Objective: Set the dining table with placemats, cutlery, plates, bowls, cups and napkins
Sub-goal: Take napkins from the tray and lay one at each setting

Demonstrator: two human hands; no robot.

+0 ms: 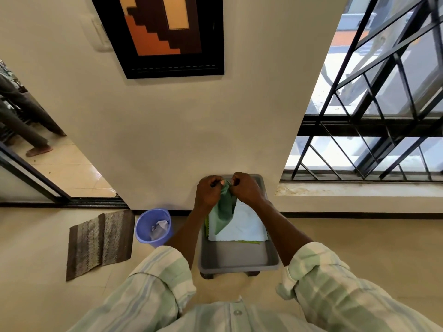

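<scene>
Both my left hand [208, 190] and right hand [245, 188] pinch a green napkin [224, 213] above the grey tray [236, 256]; nothing looks laid yet, so I judge the setting barely begun.

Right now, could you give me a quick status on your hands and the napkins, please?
Both hands, left and right, pinch the green napkin above the grey tray. Pale napkin lies in tray. Nothing in the way.

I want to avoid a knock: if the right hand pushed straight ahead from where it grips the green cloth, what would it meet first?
Probably the cream wall just beyond the grey tray; right hand holds the green napkin near the tray's far rim, though depth is unclear.
</scene>
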